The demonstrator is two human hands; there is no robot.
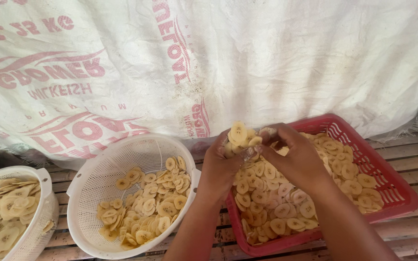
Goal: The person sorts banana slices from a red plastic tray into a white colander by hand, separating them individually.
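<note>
Both hands, left hand (218,169) and right hand (293,157), grip closed on a stuck clump of banana slices (240,135), raised above the red basket (393,188) so loosened slices drop inside.

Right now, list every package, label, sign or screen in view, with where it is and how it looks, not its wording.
Printed sack sheet: hangs as a backdrop behind the baskets, across the whole top of the view; white woven plastic, creased, with red and pink lettering and curved logo shapes showing reversed.
No separate labels, signs or screens are visible.
</note>
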